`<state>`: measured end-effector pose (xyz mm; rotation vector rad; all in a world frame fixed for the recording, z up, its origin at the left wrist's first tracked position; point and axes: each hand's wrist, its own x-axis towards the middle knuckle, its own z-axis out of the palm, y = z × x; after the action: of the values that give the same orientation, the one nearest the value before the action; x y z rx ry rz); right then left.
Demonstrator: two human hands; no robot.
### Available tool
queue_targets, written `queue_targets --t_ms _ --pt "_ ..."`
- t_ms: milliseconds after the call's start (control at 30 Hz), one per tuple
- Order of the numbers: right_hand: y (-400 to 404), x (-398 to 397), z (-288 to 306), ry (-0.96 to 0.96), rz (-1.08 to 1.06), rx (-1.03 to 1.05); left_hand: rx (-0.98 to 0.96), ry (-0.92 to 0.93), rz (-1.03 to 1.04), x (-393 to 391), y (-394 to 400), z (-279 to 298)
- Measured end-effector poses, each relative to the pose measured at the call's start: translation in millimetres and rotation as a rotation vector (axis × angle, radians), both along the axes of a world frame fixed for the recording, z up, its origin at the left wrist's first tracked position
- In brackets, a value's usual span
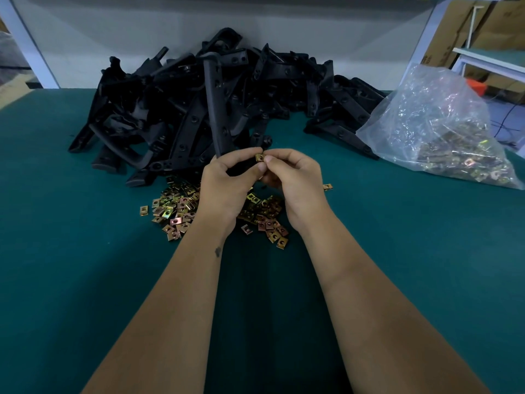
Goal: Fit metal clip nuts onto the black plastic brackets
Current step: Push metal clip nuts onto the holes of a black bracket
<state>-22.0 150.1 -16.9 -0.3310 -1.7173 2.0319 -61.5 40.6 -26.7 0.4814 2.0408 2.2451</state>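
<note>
My left hand [227, 183] grips the lower end of a long black plastic bracket [213, 109] that stands upright above the table. A brass-coloured clip nut [259, 158] sits at that lower end, pinched by the thumb and forefinger of my right hand [295, 183]. Both hands touch each other over a loose heap of clip nuts [181, 206] spread on the green table [85, 251]. How far the nut is seated on the bracket is hidden by my fingers.
A big pile of black brackets [159, 109] fills the back of the table. A clear plastic bag of clip nuts [443, 129] lies at the right. One stray nut [327, 187] lies right of my hands. Cardboard boxes and a white frame stand beyond the table.
</note>
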Motion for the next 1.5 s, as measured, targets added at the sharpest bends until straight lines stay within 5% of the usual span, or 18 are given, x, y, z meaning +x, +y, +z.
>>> queue_targets --t_ms 233,500,1133,1500 --pt "-1.3 -2.5 0.1 0.001 -0.014 -0.045 -0.029 0.035 0.03 -2.4 0.5 -1.2" --pt "23.4 1.8 3.4 0.061 -0.107 -0.47 0.117 -0.104 0.081 -4.8 -8.4 2.8" --pt "3.2 -2.8 1.0 0.054 0.1 -0.339 0.488 -0.309 -0.176 0.2 -5.5 10.6" --pt "6.7 -2.6 2.0 0.053 0.077 -0.419 0.34 -0.297 -0.21 0.2 -6.0 7.9"
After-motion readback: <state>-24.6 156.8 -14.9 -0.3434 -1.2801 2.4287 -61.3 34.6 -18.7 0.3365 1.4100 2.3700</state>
